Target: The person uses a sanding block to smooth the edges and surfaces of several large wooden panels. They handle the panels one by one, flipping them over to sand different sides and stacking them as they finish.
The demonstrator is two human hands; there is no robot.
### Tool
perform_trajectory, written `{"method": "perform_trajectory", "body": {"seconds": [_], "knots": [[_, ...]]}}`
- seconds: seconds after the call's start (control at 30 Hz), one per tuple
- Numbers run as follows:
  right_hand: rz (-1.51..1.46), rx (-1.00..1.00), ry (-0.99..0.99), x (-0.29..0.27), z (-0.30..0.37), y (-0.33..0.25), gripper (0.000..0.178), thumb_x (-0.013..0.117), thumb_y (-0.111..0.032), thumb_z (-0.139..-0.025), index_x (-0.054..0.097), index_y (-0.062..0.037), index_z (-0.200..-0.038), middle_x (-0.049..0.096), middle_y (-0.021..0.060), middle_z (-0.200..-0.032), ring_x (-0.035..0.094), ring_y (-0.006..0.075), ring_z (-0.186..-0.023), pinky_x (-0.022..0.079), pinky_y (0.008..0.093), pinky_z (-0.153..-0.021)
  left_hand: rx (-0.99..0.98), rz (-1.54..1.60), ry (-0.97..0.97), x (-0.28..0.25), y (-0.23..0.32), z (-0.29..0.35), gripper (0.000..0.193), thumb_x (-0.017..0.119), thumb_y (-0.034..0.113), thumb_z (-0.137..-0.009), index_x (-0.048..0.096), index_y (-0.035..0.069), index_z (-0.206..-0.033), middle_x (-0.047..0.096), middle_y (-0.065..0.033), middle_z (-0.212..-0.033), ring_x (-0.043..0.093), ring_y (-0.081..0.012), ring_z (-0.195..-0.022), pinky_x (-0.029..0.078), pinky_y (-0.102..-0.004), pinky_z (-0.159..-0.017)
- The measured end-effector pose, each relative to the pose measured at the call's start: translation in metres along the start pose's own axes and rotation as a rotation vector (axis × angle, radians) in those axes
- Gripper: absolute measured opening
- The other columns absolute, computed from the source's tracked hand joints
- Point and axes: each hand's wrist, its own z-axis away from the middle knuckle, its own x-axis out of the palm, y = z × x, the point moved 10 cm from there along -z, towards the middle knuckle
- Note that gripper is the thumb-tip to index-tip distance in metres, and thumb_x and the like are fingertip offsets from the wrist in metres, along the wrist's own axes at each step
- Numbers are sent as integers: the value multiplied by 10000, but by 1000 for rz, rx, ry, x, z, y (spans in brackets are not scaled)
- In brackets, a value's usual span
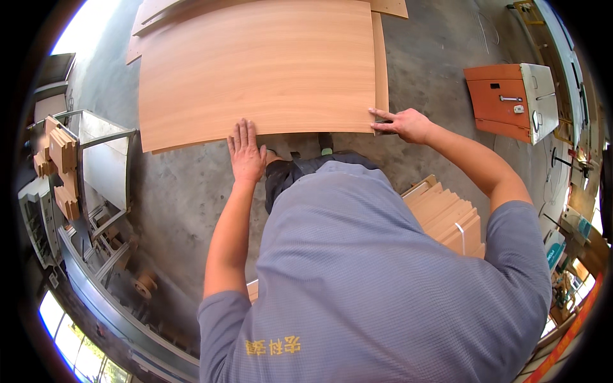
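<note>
A large wood-grain panel (255, 70) lies flat in front of me on top of other boards, its near edge close to my waist. My left hand (247, 153) rests on that near edge, left of the middle, fingers stretched out over the top face. At the panel's near right corner is my right hand (412, 126), its fingers stretched and apart, touching the edge; a small dark patch shows under them, too unclear to name. A lower board (380, 64) sticks out slightly past the panel's right side.
Behind me on the right stands a strapped stack of wooden boards (447, 214). An orange and white cabinet (504, 102) is at the far right. To the left are a metal-framed rack (105, 166) with wood pieces (62, 150) and a long metal machine rail (121, 313).
</note>
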Motion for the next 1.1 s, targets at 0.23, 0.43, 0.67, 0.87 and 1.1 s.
{"method": "perform_trajectory", "body": {"seconds": [0.23,0.43,0.67,0.87,1.1], "knots": [[25,78,17,-1,-19,-23,669,599,-37,-839,493,-302,-1444,307,147,-1608,700,309,-752,585,402,-686,-187,112,-41,1,-57,31,929,673,228,-867,127,52,-1597,120,-132,-1675,137,-307,-1543,164,-493,-1236],[25,100,64,-29,-91,-77,570,518,-98,-912,501,-286,-1450,308,284,-1568,720,309,-764,593,414,-702,-145,147,-46,-7,-61,30,909,679,176,-845,174,92,-1596,143,-149,-1665,188,-305,-1528,211,-505,-1219],[33,107,-32,-87,-200,-158,600,510,-61,-911,479,-252,-1479,292,334,-1551,727,304,-820,595,416,-714,-253,114,47,-26,-162,31,857,683,176,-845,246,153,-1582,190,-134,-1655,256,-373,-1488,234,-518,-1207],[64,78,0,-118,-301,-211,608,503,-46,-917,457,-241,-1490,291,354,-1540,724,325,-865,598,409,-751,-459,234,181,-36,-293,48,852,680,206,-855,239,92,-1575,192,-198,-1640,247,-373,-1491,236,-518,-1201],[129,49,-65,-166,-407,-282,609,532,-67,-907,455,-231,-1488,318,381,-1512,724,340,-901,594,403,-759,-724,403,59,21,-377,138,853,695,248,-854,258,47,-1559,209,-233,-1623,258,-379,-1482,261,-496,-1188]]}}
